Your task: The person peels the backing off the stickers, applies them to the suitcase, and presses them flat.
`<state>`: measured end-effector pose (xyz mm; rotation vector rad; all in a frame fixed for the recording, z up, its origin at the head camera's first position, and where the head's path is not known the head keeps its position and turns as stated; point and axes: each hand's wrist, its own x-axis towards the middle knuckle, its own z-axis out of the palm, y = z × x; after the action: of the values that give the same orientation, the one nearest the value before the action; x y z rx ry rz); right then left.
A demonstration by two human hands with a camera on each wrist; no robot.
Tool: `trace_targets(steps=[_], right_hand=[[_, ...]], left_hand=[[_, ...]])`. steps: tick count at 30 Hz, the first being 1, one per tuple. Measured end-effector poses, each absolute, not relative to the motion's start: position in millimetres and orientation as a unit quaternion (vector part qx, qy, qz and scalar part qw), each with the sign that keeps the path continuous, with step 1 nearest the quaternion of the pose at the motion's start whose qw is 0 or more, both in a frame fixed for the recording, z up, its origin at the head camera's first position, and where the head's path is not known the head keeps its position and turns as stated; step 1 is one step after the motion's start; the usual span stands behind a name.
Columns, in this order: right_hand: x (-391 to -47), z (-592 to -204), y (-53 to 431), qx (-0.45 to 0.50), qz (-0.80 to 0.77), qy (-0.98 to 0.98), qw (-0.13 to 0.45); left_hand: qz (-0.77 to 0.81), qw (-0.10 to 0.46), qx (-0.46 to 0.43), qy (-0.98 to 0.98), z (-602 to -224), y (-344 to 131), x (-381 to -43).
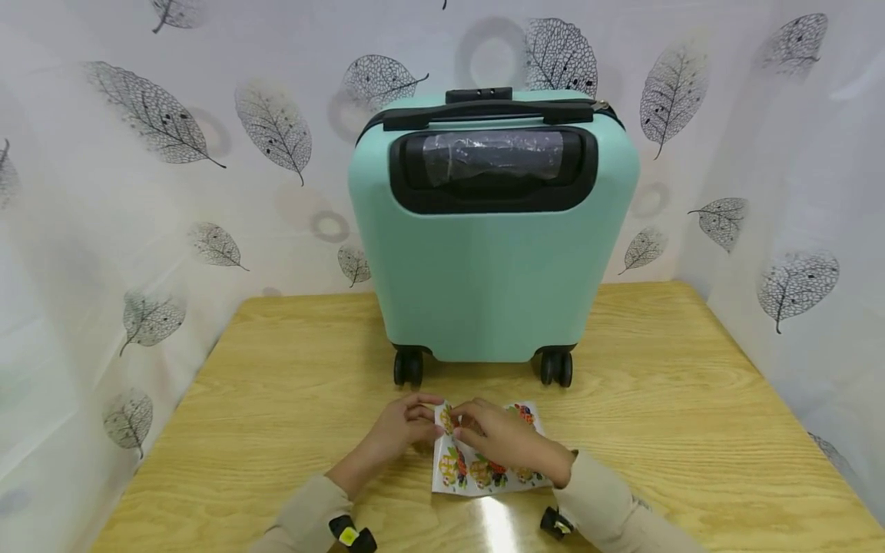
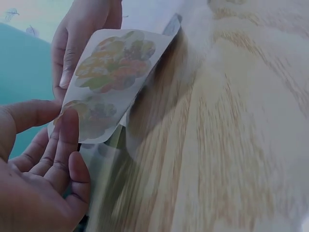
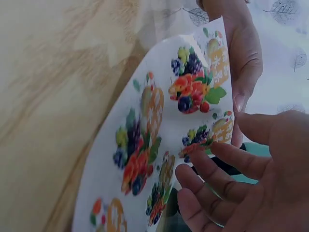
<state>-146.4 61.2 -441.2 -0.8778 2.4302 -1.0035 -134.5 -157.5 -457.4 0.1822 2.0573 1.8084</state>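
Both hands work at the upper left part of a white sticker sheet (image 1: 445, 461) printed with colourful fruit clusters and yellow lettering. My left hand (image 1: 397, 432) pinches the sheet's left edge between thumb and fingers. From the other side, my right hand (image 1: 503, 439) pinches the top edge and covers part of the prints. In the left wrist view the sheet's pale back (image 2: 120, 63) faces the camera, with the prints faintly showing through. The right wrist view has the sheet bowed up, its fruit stickers (image 3: 190, 84) in sight and the right fingertips (image 3: 219, 147) on one of them.
A mint green suitcase (image 1: 494, 284) stands upright behind the hands on black wheels (image 1: 408, 367). Plastic film (image 1: 492, 156) covers its recessed handle. The wooden table (image 1: 290, 376) extends to both sides, and a leaf-patterned curtain (image 1: 290, 207) hangs round it.
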Motion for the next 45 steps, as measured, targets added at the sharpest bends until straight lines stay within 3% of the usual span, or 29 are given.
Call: trace_targets(steps=[27,45], right_hand=[[-147,-441,52,-0.274,-0.413,0.860,0.118],[-152,-445,54,-0.244,-0.437,0.859,0.109]], left_hand=[[0.674,0.167,0.082,0.715,-455,-141,-143],[0.680,0.173,0.074,0.709,-461,-132,-149]])
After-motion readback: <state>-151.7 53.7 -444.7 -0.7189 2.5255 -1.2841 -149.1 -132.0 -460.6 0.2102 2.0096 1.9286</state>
